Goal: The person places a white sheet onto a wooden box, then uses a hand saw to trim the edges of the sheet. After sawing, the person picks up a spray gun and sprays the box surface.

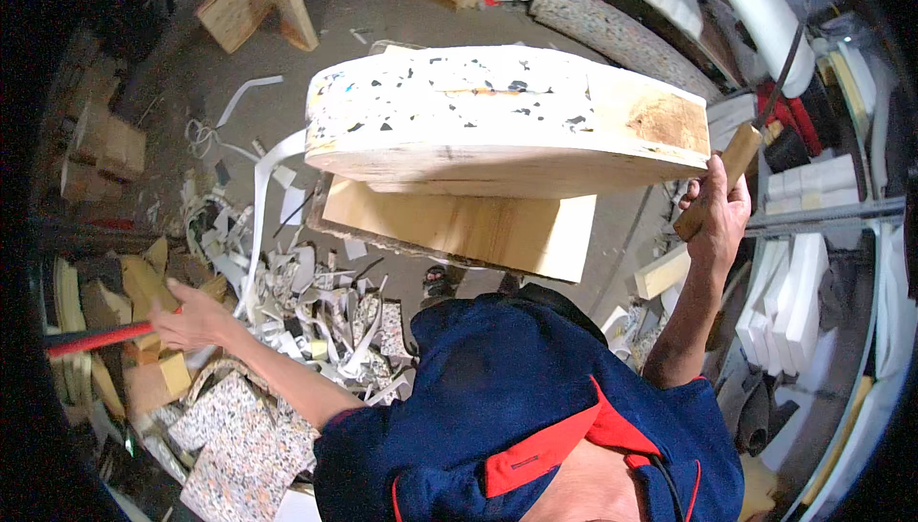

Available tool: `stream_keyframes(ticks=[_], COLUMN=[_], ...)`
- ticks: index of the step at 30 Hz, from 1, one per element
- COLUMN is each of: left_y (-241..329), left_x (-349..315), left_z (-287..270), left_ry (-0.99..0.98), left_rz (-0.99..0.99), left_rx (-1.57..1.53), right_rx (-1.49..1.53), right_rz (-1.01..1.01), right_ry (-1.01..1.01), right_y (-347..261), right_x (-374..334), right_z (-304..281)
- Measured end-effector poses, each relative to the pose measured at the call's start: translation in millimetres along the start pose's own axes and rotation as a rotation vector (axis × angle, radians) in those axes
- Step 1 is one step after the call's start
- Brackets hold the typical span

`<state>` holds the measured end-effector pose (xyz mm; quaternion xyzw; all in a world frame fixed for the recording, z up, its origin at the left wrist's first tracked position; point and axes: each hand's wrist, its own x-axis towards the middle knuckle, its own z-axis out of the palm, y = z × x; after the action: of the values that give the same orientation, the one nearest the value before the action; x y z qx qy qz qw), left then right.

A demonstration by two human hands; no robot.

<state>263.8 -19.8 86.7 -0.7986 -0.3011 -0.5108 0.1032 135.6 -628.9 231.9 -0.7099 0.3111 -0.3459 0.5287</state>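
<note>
My right hand (717, 211) grips the wooden handle (738, 154) of a long, thin-bladed knife (786, 68), its dark blade pointing up and away. That hand is beside the right end of a large curved wooden piece (660, 120), whose side is faced with white speckled foam (459, 92). The piece rests over a pale wooden block (459, 226). Out at the left, my left hand (196, 319) has its fingers around the end of a red and black bar-like tool (100, 338), with one finger sticking out. The tool's far end is lost at the dark rim.
Foam and white strip offcuts (316, 302) heap on the floor at left. Speckled foam slabs (249, 436) lie nearer me. Wooden blocks (253, 6) stand at the back. A shelf on the right holds white foam pieces (794, 302). A long speckled roll (622, 34) lies behind.
</note>
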Motion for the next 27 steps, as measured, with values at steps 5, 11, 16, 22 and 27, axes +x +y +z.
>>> stream_keyframes(ticks=[5, 11, 16, 22, 27], left_y=[157, 242, 247, 266, 271], left_x=[-56, -48, -42, -42, -47], left_z=[-127, -181, -185, -193, -195], left_ry=[-0.466, -0.329, -0.369, -0.43, -0.357], left_rz=[0.303, 0.648, 0.708, 0.731, 0.74], left_rx=[-1.16, -1.407, -1.355, -1.359, -1.283], right_rx=[-0.248, -0.313, -0.441, -0.781, -0.817], right_rz=[-0.174, -0.282, -0.347, -0.807, -0.962], right_ry=[0.0, -0.121, -0.174, -0.586, -0.787], right_y=[-34, -51, -65, -112, -122], right_x=[-2, 5, 12, 44, 41], right_z=[3, 15, 13, 72, 155])
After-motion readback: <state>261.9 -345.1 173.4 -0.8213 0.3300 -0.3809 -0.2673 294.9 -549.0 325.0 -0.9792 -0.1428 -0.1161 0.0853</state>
